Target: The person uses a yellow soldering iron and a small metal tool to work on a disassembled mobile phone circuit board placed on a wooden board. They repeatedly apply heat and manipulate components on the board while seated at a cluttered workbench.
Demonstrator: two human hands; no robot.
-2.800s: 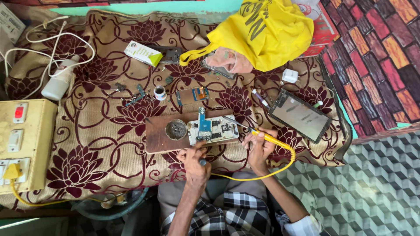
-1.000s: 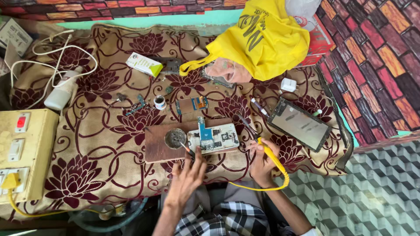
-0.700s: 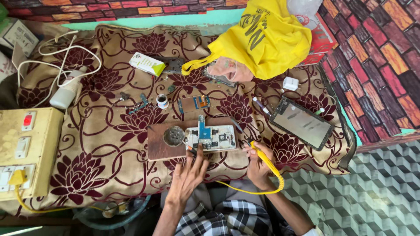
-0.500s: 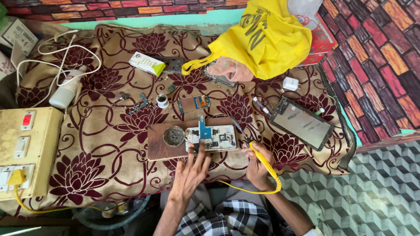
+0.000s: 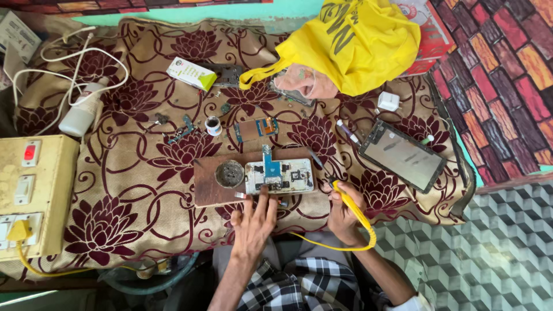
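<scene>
An opened phone chassis with a blue flex strip (image 5: 280, 174) lies on a brown wooden board (image 5: 204, 193) on the cloth-covered table. Beside it on the board sits a round tin of dark wire wool (image 5: 229, 173). My left hand (image 5: 253, 223) rests flat, fingers spread, with its fingertips touching the chassis's near edge. My right hand (image 5: 344, 212) grips a yellow soldering iron (image 5: 349, 207) just right of the board; its yellow cable loops back toward my lap.
A dark phone screen panel (image 5: 402, 155), a small circuit board (image 5: 256, 128), a white bottle (image 5: 80, 113), a white-and-green box (image 5: 191, 74), a small white pot (image 5: 213, 125) and a yellow bag (image 5: 351, 40) lie on the floral cloth. A yellowed switchboard (image 5: 31, 198) stands at left.
My left hand has slid up from the table edge and now spreads against the chassis. My right hand with the soldering iron has drawn back slightly right of the board.
</scene>
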